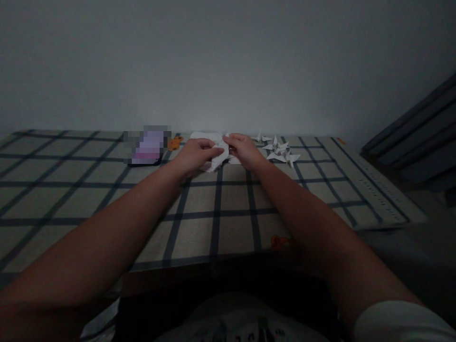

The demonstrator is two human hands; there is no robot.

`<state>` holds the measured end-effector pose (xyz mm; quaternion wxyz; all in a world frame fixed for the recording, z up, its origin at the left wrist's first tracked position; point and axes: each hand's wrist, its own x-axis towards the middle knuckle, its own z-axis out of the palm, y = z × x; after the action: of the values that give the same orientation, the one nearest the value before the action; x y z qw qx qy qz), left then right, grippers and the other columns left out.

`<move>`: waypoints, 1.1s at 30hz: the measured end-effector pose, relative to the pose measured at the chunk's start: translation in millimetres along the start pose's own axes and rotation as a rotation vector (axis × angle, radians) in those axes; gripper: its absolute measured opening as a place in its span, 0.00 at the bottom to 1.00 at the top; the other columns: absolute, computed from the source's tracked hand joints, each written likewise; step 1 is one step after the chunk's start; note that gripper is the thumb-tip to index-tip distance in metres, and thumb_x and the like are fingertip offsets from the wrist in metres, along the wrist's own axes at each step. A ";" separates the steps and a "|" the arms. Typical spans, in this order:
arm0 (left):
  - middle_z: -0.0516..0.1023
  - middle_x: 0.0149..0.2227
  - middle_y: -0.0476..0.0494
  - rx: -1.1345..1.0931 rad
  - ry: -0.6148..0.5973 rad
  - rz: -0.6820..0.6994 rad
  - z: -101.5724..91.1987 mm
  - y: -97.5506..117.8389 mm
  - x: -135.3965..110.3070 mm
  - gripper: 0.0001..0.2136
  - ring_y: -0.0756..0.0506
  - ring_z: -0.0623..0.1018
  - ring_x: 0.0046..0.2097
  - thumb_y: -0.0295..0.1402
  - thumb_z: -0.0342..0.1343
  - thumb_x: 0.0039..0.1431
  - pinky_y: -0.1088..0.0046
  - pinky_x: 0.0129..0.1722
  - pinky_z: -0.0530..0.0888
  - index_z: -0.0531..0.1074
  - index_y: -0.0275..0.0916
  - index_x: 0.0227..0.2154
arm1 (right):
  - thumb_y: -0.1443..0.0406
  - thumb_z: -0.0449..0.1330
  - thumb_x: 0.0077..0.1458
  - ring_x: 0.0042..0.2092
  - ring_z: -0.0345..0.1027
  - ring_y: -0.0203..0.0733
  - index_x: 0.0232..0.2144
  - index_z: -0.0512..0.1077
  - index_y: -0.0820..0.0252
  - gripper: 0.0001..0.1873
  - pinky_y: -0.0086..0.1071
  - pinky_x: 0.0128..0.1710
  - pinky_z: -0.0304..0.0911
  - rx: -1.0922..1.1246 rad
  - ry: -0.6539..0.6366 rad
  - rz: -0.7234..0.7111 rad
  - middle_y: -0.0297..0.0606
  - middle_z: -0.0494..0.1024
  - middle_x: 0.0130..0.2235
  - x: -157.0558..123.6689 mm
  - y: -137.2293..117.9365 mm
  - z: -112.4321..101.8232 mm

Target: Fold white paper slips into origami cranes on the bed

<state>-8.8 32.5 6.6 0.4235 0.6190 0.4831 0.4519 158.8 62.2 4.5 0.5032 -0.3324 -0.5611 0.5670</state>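
Dim grey wall (213, 61) w/ prob. dk curtain (420, 142)

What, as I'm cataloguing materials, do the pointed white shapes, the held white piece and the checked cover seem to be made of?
Pointed white shapes: likely paper, matte; sharp tips and crisp folds suggest it.
Held white piece: probably thin paper, matte, with angular edges, though partly hidden.
Checked cover: seemingly fabric, dull-surfaced with faint texture; dim light leaves coated cloth possible.

two bare hands (197, 153), one flat purple-screened phone (147, 148), at least four pointy folded white paper figures (280, 154), one cream-and-navy checked cloth (233, 232), crumpled white paper (215, 164) too bunched to count tbh
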 end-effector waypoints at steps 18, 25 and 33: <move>0.75 0.22 0.46 -0.109 -0.009 -0.010 5.4 -12.9 2.5 0.16 0.51 0.67 0.21 0.48 0.66 0.51 0.74 0.21 0.59 0.79 0.38 0.27 | 0.48 0.56 0.65 0.26 0.61 0.32 0.26 0.63 0.57 0.23 0.26 0.29 0.60 -0.227 0.057 -0.051 0.29 0.64 0.24 6.5 0.4 -6.7; 0.74 0.23 0.47 0.013 0.203 0.141 0.3 -13.1 7.6 0.19 0.49 0.69 0.26 0.51 0.65 0.53 0.74 0.26 0.64 0.79 0.38 0.24 | 0.49 0.62 0.61 0.27 0.63 0.31 0.26 0.65 0.58 0.23 0.26 0.29 0.62 -0.310 -0.063 -0.044 0.30 0.69 0.25 6.2 7.1 -9.8; 0.79 0.29 0.44 -0.092 0.198 0.095 2.1 -12.8 8.5 0.21 0.47 0.75 0.32 0.54 0.61 0.55 0.73 0.32 0.71 0.78 0.38 0.27 | 0.62 0.62 0.64 0.25 0.61 0.29 0.24 0.65 0.60 0.17 0.25 0.28 0.58 -0.390 -0.048 -0.076 0.28 0.69 0.22 -0.8 -1.3 -6.3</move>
<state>-8.4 42.9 -4.9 0.3797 0.5736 0.4714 0.5519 165.2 63.2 4.6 0.4368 -0.3887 -0.6841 0.4361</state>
